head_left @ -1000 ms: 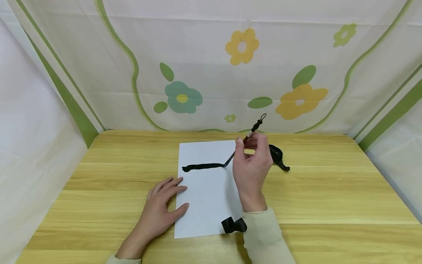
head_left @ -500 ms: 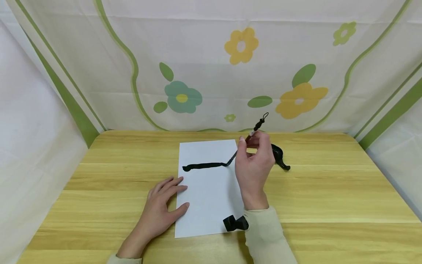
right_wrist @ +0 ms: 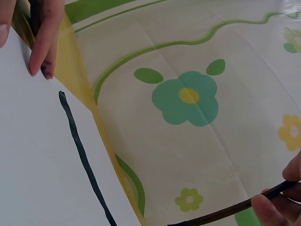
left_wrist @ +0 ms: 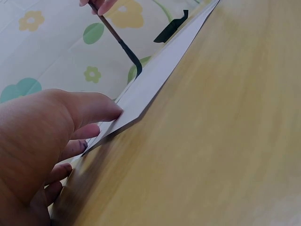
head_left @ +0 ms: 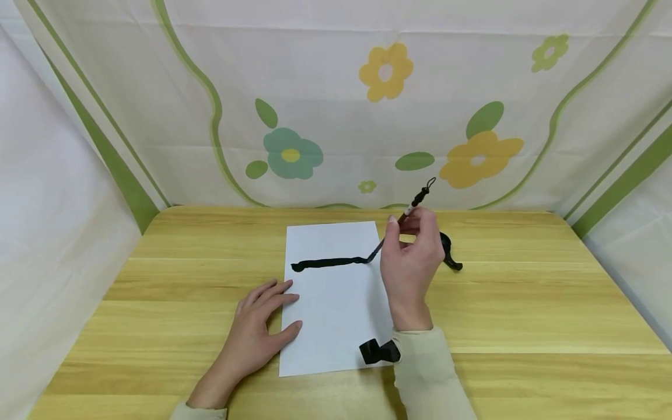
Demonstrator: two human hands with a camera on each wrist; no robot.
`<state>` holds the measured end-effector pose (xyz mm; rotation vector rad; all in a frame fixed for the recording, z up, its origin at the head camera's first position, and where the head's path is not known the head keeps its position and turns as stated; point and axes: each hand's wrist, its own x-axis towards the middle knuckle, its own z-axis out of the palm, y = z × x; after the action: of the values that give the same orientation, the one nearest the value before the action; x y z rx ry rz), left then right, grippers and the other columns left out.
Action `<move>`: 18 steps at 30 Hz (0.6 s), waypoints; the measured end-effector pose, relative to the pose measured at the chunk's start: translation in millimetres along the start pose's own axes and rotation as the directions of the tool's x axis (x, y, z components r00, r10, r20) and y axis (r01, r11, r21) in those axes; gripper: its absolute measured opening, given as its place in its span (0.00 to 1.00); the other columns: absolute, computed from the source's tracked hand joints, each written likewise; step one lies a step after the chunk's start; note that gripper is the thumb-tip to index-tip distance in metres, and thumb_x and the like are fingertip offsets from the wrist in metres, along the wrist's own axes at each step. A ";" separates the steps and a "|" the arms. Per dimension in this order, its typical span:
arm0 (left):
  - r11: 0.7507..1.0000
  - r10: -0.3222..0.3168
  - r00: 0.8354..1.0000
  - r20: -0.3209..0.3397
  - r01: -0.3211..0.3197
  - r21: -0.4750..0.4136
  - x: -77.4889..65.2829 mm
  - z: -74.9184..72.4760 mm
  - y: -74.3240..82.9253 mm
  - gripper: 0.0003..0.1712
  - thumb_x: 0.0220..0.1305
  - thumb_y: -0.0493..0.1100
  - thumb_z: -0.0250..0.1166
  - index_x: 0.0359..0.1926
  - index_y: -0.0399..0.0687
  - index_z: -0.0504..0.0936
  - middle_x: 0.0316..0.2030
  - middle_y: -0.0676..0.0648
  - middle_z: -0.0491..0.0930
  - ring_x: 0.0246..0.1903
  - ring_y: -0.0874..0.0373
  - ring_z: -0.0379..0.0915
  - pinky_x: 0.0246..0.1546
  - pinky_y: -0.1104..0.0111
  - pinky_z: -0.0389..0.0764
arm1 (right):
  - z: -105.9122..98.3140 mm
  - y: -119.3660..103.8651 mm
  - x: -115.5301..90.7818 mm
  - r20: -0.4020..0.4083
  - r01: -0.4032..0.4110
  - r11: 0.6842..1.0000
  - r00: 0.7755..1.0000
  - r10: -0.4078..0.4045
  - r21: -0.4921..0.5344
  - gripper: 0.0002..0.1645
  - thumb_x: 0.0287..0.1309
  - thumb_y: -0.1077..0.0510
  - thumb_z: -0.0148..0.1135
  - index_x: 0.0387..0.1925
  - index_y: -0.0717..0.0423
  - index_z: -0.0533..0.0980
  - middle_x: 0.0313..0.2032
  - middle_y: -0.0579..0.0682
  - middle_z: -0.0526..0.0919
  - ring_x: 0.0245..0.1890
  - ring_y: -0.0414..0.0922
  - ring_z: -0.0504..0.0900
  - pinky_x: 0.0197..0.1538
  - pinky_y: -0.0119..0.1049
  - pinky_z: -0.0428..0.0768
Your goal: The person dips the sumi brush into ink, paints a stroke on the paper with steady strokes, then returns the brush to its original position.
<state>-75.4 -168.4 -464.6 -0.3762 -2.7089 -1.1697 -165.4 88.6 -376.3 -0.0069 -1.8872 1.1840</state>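
Note:
A sheet of white paper (head_left: 336,315) lies on the table, crossed near its upper part by a thick black ink stroke (head_left: 331,263). My right hand (head_left: 412,268) pinches a dark brush (head_left: 418,197) with a hanging loop between thumb and fingers. The brush slants down leftward, its bent tip at the right end of the stroke. In the right wrist view the brush handle (right_wrist: 225,212) enters from the lower right. Spread flat, my left hand (head_left: 262,332) rests with its fingertips on the paper's left edge; its thumb (left_wrist: 96,107) touches the sheet too.
Partly hidden behind the right hand, a glossy black object with a curved tail (head_left: 452,254) sits on the wooden table (head_left: 525,303). A black angular piece (head_left: 379,352) shows at the right sleeve, over the paper's lower corner. A flower-printed cloth (head_left: 336,105) hangs behind.
The right hand and brush have shifted slightly rightward, and the black stroke has grown longer at its right end. The left hand stays in place.

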 end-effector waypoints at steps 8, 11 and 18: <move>1.000 -0.015 1.000 0.008 0.015 -0.005 -0.5 -0.5 -0.6 0.24 0.62 0.46 0.79 0.59 0.56 0.88 0.73 0.51 0.78 0.77 0.40 0.65 0.72 0.39 0.56 | -2.6 -0.8 2.4 -0.023 -0.015 1.000 1.000 0.015 0.010 0.08 0.67 0.67 0.69 0.44 0.64 0.78 0.34 0.60 0.85 0.33 0.51 0.88 0.33 0.19 0.76; 1.000 -0.012 1.000 0.005 0.012 -0.005 -0.4 -0.6 -0.9 0.24 0.62 0.46 0.80 0.59 0.56 0.88 0.73 0.51 0.78 0.77 0.40 0.65 0.72 0.40 0.56 | -3.0 -0.9 2.5 -0.019 -0.022 1.000 1.000 0.022 0.006 0.08 0.67 0.66 0.69 0.45 0.64 0.78 0.35 0.60 0.85 0.34 0.51 0.88 0.33 0.20 0.76; 1.000 -0.006 1.000 0.006 0.006 0.001 0.2 -0.5 -1.4 0.24 0.62 0.45 0.80 0.59 0.56 0.88 0.73 0.50 0.79 0.77 0.40 0.65 0.71 0.41 0.56 | -2.4 0.5 3.4 -0.040 -0.027 1.000 0.999 0.028 0.003 0.08 0.68 0.65 0.69 0.45 0.63 0.79 0.36 0.60 0.85 0.34 0.50 0.87 0.32 0.25 0.77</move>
<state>-76.0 -169.7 -465.1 -0.3720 -2.7175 -1.1700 -166.1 92.1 -374.1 -0.0553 -1.8560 1.1959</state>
